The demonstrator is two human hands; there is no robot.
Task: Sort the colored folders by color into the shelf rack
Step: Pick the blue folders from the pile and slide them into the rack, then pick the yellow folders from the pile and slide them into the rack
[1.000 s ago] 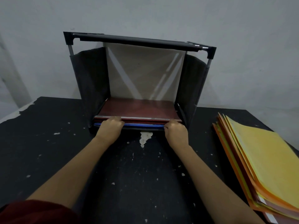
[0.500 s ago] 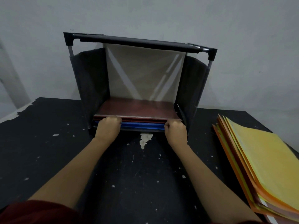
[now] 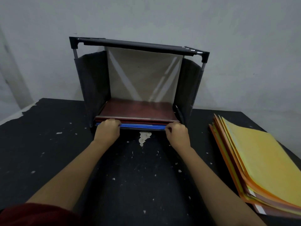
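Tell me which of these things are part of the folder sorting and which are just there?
Part of the job:
shelf rack
red folders
blue folders
yellow and orange folder stack
left hand
right hand

Just there:
black table
wall

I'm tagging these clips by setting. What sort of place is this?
Probably a plain indoor workroom or makeshift desk, not a fitted office: a chipped black table against a bare grey wall, holding only a fabric shelf rack and a folder pile.

Folder stack [image 3: 263, 160] cut by right edge; fingertips hidden.
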